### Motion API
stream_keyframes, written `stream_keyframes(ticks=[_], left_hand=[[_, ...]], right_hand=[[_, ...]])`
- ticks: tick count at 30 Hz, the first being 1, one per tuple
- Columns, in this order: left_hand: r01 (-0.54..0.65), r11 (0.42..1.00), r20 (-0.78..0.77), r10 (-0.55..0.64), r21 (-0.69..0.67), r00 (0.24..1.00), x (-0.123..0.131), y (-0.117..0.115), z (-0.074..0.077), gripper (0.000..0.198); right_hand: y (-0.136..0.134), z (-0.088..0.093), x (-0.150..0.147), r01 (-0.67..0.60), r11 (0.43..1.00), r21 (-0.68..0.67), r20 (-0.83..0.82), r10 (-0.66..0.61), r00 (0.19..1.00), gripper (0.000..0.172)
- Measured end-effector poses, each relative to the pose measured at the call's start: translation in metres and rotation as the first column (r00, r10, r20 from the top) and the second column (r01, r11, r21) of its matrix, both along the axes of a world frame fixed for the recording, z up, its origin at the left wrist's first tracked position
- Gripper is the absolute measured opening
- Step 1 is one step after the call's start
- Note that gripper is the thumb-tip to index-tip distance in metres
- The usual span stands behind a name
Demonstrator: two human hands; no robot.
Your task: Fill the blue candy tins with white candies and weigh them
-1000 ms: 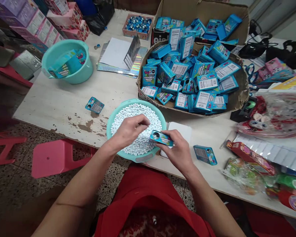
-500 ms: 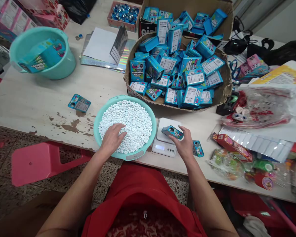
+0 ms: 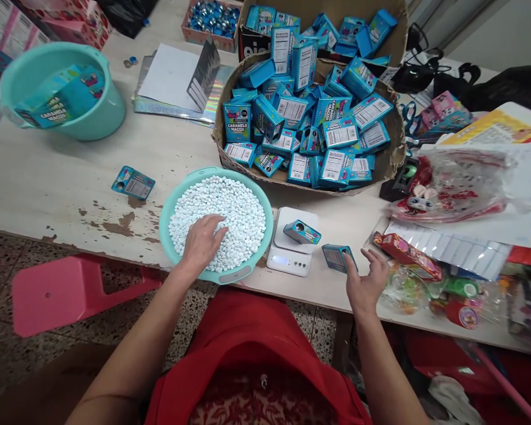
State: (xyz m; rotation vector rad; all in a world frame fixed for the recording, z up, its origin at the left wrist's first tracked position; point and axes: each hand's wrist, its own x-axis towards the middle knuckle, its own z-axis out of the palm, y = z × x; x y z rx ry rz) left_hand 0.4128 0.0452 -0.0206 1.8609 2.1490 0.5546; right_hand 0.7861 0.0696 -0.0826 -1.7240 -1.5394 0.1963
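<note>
Fingers (image 3: 215, 226) of the left hand (image 3: 200, 242) are being laid spread on small white pellets (image 3: 232, 200) in the round teal plastic basin (image 3: 212, 172), gripping nothing. Fingers (image 3: 372, 257) of the right hand (image 3: 365, 286) are being held open, one tip touching the small blue cardboard box (image 3: 334, 257) lying on the pale table (image 3: 62, 177) beside the white digital scale (image 3: 287, 264).

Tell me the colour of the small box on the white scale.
The small box is blue with a dark round window; the head view shows it.
</note>
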Motion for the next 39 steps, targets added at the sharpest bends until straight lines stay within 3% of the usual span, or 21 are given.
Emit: stream_keyframes(ticks=[9,15,19,23,27,29,31,33,34,36,38,39], left_hand=[[0.074,0.986,-0.011,-0.074,0.147,0.997,0.026,0.019,0.005,0.025],[0.215,0.950,-0.008,-0.219,0.227,0.976,0.067,0.047,0.013,0.024],[0.404,0.906,-0.022,-0.405,0.128,0.914,0.103,0.070,0.007,0.033],[0.593,0.805,-0.059,-0.593,-0.024,0.803,0.133,0.089,-0.015,0.053],[0.678,0.702,-0.012,-0.696,-0.219,0.717,0.150,0.096,-0.028,0.034],[0.640,0.749,0.039,-0.644,-0.172,0.764,0.145,0.091,-0.018,0.029],[0.523,0.852,0.092,-0.522,0.007,0.848,0.126,0.080,0.005,0.034],[0.305,0.923,0.112,-0.337,0.233,0.935,0.092,0.064,0.037,0.037],[0.166,0.927,0.099,-0.210,0.337,0.973,0.070,0.055,0.052,0.038],[-0.160,0.873,0.056,0.152,0.460,0.987,0.017,0.036,0.076,0.040],[-0.441,0.769,0.003,0.496,0.464,0.868,-0.040,0.020,0.081,0.046],[-0.550,0.734,-0.029,0.609,0.398,0.792,-0.068,0.014,0.076,0.048]], right_hand=[[-0.015,-0.019,0.014,0.061,0.997,-0.044,-0.012,-0.061,0.998,0.061],[-0.019,-0.029,0.020,0.074,0.995,-0.067,-0.029,-0.076,0.997,0.066],[-0.021,-0.033,0.021,0.085,0.990,-0.113,-0.051,-0.091,0.995,0.068],[-0.021,-0.036,0.017,0.103,0.978,-0.182,-0.116,-0.125,0.985,0.078],[-0.014,-0.045,0.013,0.087,0.957,-0.278,-0.260,-0.162,0.952,0.080],[-0.011,-0.047,0.013,0.092,0.944,-0.318,-0.277,-0.185,0.943,0.072],[-0.008,-0.043,0.013,0.117,0.936,-0.331,-0.276,-0.215,0.937,0.066],[-0.006,-0.033,0.008,0.117,0.951,-0.286,-0.285,-0.201,0.937,0.063],[-0.004,-0.026,0.003,0.095,0.964,-0.249,-0.291,-0.169,0.942,0.061],[0.002,-0.010,-0.010,0.005,0.984,-0.180,-0.298,-0.060,0.953,0.056],[0.011,0.002,-0.029,-0.106,0.985,-0.138,-0.304,0.060,0.951,0.049],[0.017,0.005,-0.039,-0.159,0.979,-0.128,-0.300,0.114,0.947,0.046]])
